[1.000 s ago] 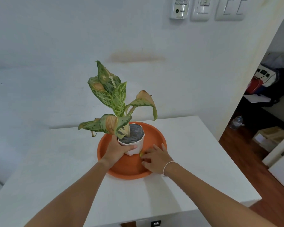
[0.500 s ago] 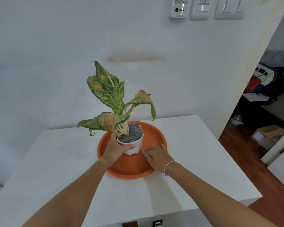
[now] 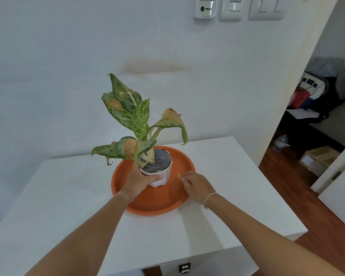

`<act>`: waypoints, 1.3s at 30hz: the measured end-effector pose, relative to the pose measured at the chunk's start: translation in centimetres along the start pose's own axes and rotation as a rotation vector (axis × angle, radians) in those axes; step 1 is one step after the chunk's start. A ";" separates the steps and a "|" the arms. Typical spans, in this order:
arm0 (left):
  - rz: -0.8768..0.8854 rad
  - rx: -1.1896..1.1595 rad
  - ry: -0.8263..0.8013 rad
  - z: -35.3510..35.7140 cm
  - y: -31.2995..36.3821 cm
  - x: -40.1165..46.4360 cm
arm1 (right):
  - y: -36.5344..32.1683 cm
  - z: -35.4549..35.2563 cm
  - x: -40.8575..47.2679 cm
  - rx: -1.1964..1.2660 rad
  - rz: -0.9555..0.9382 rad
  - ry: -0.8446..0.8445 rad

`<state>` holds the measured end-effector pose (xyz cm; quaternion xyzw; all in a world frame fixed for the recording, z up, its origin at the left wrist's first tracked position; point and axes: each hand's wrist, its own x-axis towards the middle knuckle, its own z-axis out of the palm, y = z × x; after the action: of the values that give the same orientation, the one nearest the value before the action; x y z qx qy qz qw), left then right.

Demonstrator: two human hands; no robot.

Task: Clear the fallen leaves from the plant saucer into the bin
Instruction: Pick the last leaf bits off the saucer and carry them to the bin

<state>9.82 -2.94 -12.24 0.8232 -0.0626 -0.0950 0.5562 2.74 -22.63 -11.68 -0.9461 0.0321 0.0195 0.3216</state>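
Observation:
An orange plant saucer [image 3: 157, 204] sits on the white table [image 3: 58, 206]. In it stands a white pot [image 3: 163, 176] holding a plant with speckled green and browning leaves [image 3: 131, 118]. My left hand [image 3: 139, 180] grips the pot's near left side, thumb across its front. My right hand [image 3: 195, 185] is over the saucer's right part, fingers curled, pinching a small yellow fallen leaf [image 3: 179, 175] that sticks up from the fingertips. No bin is in view.
The wall stands close behind the table, with switch panels [image 3: 265, 8] high up. The table's right edge drops to a wooden floor [image 3: 287, 176]; a doorway beyond shows bags and a cardboard box [image 3: 317, 158].
My right hand has gone from lying flat on the saucer to curling its fingers and lifting slightly, with the yellow leaf pinched. The pot is tilted a bit to the left.

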 end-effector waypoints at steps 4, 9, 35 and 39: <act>-0.012 -0.021 0.018 0.3 0.4 -0.5 | 0.1 -0.3 -0.3 0.095 0.010 0.036; -0.019 -0.025 0.055 1.0 1.1 -1.9 | 0.7 -0.9 -0.7 0.262 0.034 0.103; 0.155 0.016 0.189 13.6 6.4 -7.6 | 11.4 -6.0 -7.3 0.661 0.244 0.347; 0.264 0.101 0.008 18.7 7.9 -8.2 | 14.6 -8.6 -9.4 0.635 0.289 0.458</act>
<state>-2.34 -21.12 -11.05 0.8352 -0.1726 -0.0146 0.5220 -7.52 -39.00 -13.23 -0.7656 0.2396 -0.1575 0.5759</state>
